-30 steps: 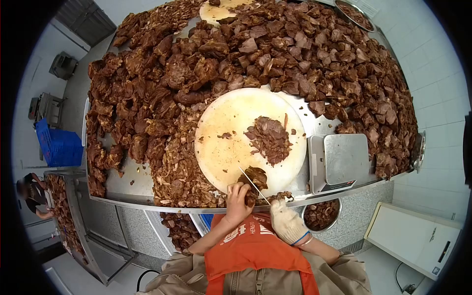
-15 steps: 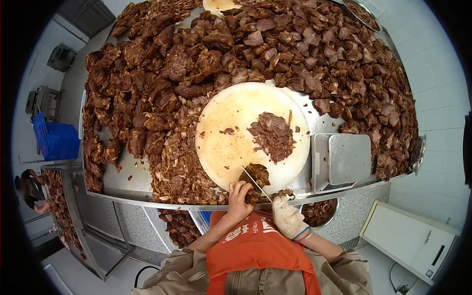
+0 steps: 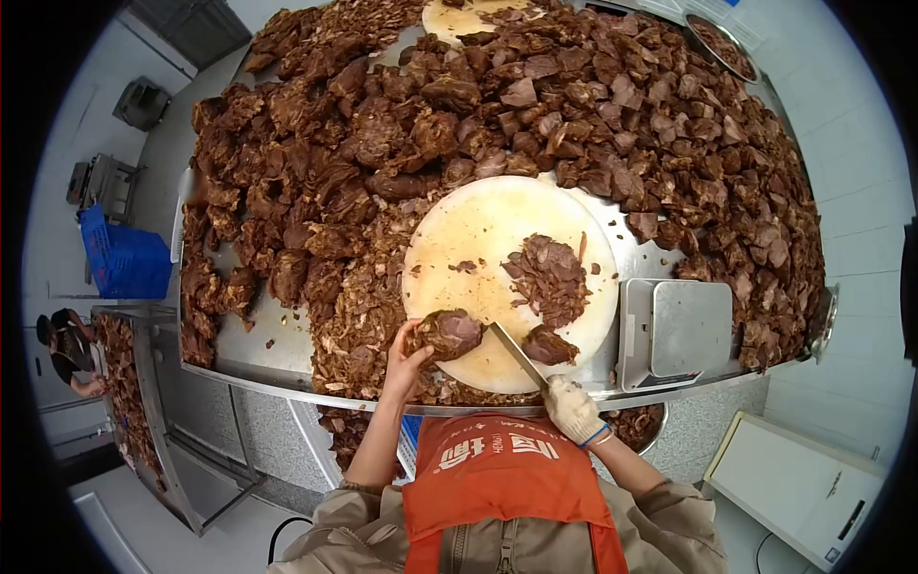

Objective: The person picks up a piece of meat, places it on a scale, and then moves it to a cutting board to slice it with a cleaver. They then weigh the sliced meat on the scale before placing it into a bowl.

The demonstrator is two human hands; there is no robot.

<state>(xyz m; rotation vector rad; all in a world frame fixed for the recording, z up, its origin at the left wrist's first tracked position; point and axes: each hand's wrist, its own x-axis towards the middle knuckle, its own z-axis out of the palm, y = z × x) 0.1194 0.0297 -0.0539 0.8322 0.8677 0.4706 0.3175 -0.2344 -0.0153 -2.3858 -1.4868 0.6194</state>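
My bare left hand (image 3: 409,356) grips a dark brown piece of meat (image 3: 451,334) at the lower left of a round cutting board (image 3: 459,230). In my right hand (image 3: 572,407), which wears a white knitted glove, is the handle of a knife (image 3: 518,356). The blade points up and left over the board, between the held piece and another meat piece (image 3: 550,345). A heap of sliced meat (image 3: 548,279) lies on the right half of the board.
Piles of meat (image 3: 316,172) surround the board on a metal table (image 3: 268,359). A scale (image 3: 677,330) stands right of the board. A metal tray (image 3: 751,69) is at the back right. Far left are a blue crate (image 3: 124,256) and another person (image 3: 72,349) at another table.
My left hand has moved left with a meat piece, away from the blade. The other piece now lies right of the knife. The whole view has shifted slightly.
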